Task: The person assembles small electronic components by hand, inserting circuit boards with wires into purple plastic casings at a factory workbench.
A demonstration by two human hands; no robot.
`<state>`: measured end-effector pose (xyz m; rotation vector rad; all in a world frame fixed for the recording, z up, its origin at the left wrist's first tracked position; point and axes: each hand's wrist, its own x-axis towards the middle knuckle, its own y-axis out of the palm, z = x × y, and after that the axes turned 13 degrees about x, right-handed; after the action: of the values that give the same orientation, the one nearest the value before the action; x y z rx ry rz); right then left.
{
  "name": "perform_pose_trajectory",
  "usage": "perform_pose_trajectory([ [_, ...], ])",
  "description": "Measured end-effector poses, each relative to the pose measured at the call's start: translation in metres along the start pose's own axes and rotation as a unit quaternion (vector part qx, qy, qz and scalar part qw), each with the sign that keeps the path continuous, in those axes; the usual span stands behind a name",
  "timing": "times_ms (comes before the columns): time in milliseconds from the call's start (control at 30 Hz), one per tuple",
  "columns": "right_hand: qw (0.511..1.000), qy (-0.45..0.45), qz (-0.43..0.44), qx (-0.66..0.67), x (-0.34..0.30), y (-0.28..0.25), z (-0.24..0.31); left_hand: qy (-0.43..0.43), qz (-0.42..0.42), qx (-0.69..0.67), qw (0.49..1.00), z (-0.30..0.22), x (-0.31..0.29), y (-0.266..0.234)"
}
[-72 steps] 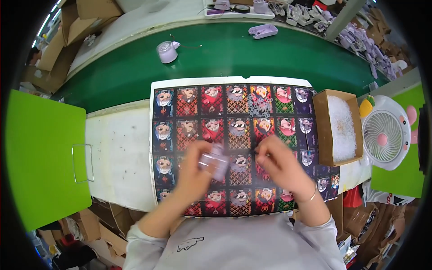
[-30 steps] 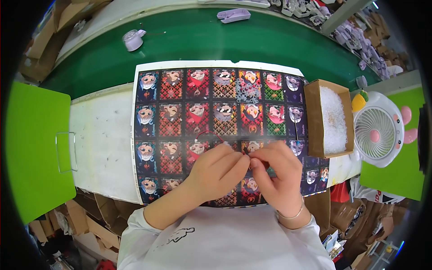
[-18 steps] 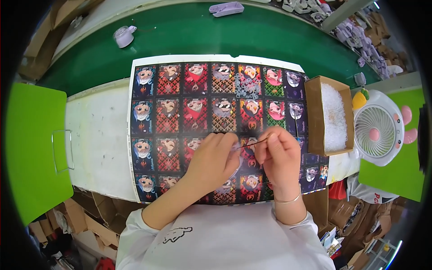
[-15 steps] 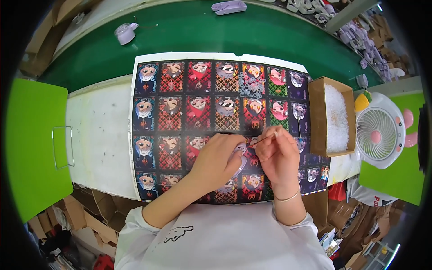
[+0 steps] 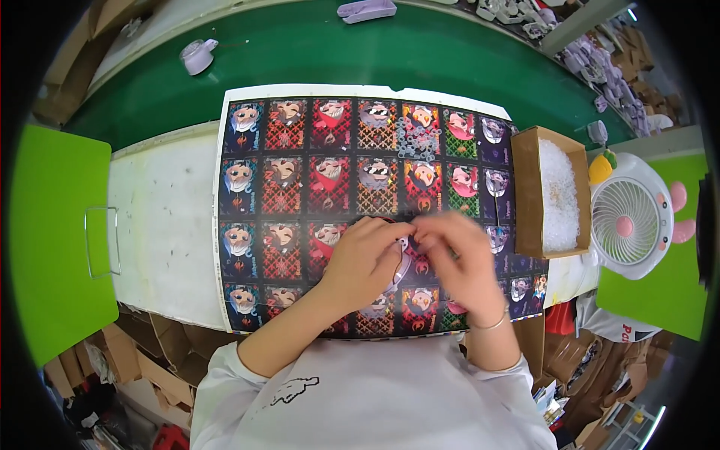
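Observation:
My left hand (image 5: 362, 259) is closed around a small lilac plastic part (image 5: 403, 271) with a rounded edge, held low over the printed sheet (image 5: 322, 213). Most of this part is hidden by my fingers. My right hand (image 5: 463, 262) is at the part's upper right side, its fingertips close to those of my left hand. Motion smears its fingers, so whether they grip anything is unclear. Beyond both hands, a cluster of small translucent rings (image 5: 420, 142) lies on the sheet. A thin metal rod-like tool (image 5: 496, 208) rests on the sheet's right side.
An open cardboard box (image 5: 529, 193) of clear plastic bits stands at the right, beside a white fan (image 5: 628, 217). Across the far side runs a green belt (image 5: 300, 60) carrying a lilac round part (image 5: 197, 57) and a lilac tray-like part (image 5: 366, 10). A green panel (image 5: 60, 240) is at left.
My right hand, which pinched a thin red wire drawn out from the lilac part, has moved left to the part. The wire no longer shows clearly. Pieces on the green belt have shifted left.

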<state>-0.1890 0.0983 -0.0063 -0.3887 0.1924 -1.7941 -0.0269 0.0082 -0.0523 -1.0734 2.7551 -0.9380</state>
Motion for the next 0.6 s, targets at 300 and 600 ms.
perform_pose_trajectory([
  [300, 0.902, 0.086, -0.004, -0.423, -0.009, -0.077, -0.032, -0.003, 0.014, 0.003, 1.000, -0.003, -0.001, -0.003],
  [600, 0.929, -0.043, -0.117, -0.349, -0.007, -0.053, -0.067, -0.042, -0.003, 0.009, 0.999, -0.004, -0.001, 0.003],
])
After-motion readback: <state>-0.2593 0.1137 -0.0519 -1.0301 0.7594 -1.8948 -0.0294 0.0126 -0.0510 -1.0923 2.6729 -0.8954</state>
